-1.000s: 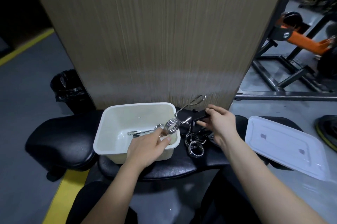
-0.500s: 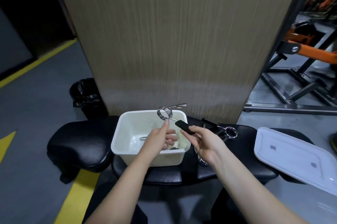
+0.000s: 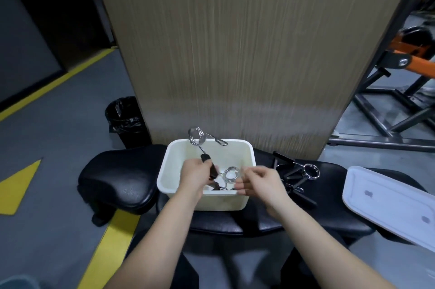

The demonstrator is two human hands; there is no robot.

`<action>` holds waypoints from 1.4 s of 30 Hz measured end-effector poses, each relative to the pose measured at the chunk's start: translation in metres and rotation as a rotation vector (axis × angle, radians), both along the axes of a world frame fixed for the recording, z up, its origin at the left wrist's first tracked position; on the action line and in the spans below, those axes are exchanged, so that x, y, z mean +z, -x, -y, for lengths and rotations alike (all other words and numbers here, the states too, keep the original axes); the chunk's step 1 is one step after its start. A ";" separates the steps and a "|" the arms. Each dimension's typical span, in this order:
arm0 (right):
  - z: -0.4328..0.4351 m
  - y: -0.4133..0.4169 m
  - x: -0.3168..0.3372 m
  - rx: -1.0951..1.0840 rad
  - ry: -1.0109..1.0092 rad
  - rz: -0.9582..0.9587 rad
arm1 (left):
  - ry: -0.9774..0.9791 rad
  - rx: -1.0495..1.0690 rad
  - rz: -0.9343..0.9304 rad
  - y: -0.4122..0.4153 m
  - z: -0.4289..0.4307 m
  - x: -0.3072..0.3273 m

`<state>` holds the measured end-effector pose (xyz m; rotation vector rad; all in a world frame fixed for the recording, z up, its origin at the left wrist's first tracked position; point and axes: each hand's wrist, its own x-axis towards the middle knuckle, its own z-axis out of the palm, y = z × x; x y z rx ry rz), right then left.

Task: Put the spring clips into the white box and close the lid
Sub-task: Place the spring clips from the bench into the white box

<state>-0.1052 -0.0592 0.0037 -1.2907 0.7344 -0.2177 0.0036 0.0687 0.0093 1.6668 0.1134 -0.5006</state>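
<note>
The white box (image 3: 169, 166) stands open on a black padded bench (image 3: 329, 199). My left hand (image 3: 194, 177) grips the black handle of a chrome spring clip (image 3: 197, 136), whose coil sticks up above the box's far rim. Another spring clip (image 3: 231, 174) lies inside the box. My right hand (image 3: 261, 181) hovers over the box's right front corner, fingers loosely apart and holding nothing. Spring clips (image 3: 310, 171) with black handles lie in a pile on the bench right of the box. The white lid (image 3: 388, 204) rests flat at the bench's right end.
A tall wooden panel (image 3: 235, 41) rises directly behind the box. A black-bagged bin (image 3: 124, 119) sits on the floor at the left. Orange and black gym frames (image 3: 395, 91) fill the right background. Yellow lines (image 3: 108, 246) mark the grey floor.
My right hand has let go of the clip's black handle; my left hand now holds that handle, with the coil over the box's far rim. The camera has shifted closer.
</note>
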 end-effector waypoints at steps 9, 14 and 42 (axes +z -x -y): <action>0.027 -0.039 -0.032 0.092 0.409 -0.246 | -1.151 -0.351 0.910 -0.049 -0.050 0.002; 0.012 -0.043 -0.047 -0.039 0.542 -0.226 | -1.325 -0.642 0.957 -0.052 -0.033 -0.011; 0.018 -0.045 -0.058 -0.022 0.666 -0.358 | -1.044 -0.390 0.670 -0.091 0.012 -0.071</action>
